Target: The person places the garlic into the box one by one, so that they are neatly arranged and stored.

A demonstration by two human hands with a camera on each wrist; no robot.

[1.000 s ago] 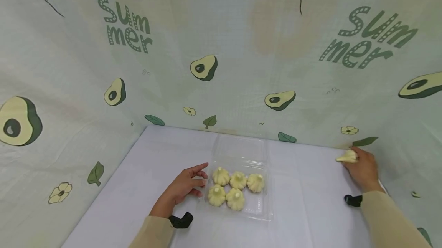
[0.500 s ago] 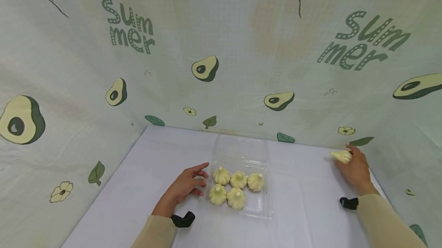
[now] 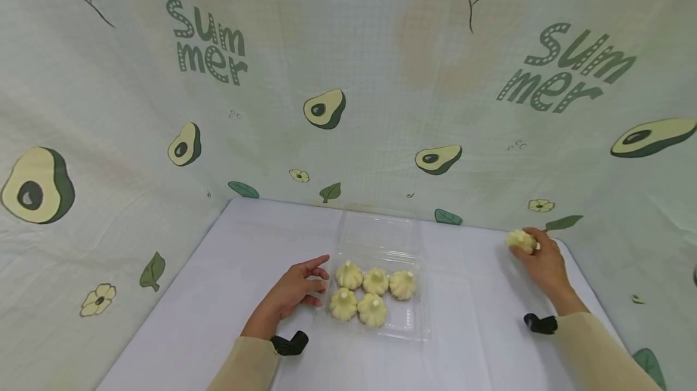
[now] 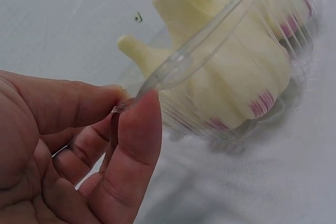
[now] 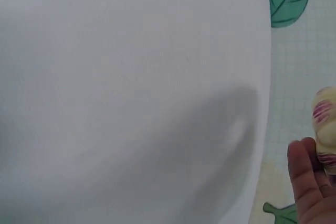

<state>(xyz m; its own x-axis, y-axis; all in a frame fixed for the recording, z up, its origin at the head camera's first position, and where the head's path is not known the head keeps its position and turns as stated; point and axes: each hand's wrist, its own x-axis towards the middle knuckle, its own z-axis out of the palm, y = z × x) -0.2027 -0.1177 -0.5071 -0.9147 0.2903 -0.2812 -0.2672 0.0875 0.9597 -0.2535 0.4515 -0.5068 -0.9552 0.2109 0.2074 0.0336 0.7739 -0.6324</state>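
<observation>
My right hand (image 3: 546,265) holds a garlic bulb (image 3: 521,241) above the far right of the table; in the right wrist view purple streaks show on that bulb (image 5: 328,124) at the frame's edge. At the table's middle lies a clear plastic container (image 3: 405,321), its lid (image 3: 378,230) folded open toward the back. Several garlic bulbs (image 3: 373,310) sit in it in two rows, stems up, with a gap at the front right. My left hand (image 3: 291,291) is at the container's left side, and in the left wrist view its thumb and a finger (image 4: 139,135) pinch the clear rim.
A white-covered table (image 3: 463,330) spreads out under the container. Behind it and at both sides hangs a printed cloth (image 3: 376,124) with avocados, leaves and lettering. A black wrist mount (image 3: 290,343) sticks out beside the left sleeve, and another at the right.
My right hand has moved left with the garlic bulb, which has turned from pointing its stem left. The left hand stays on the container's rim.
</observation>
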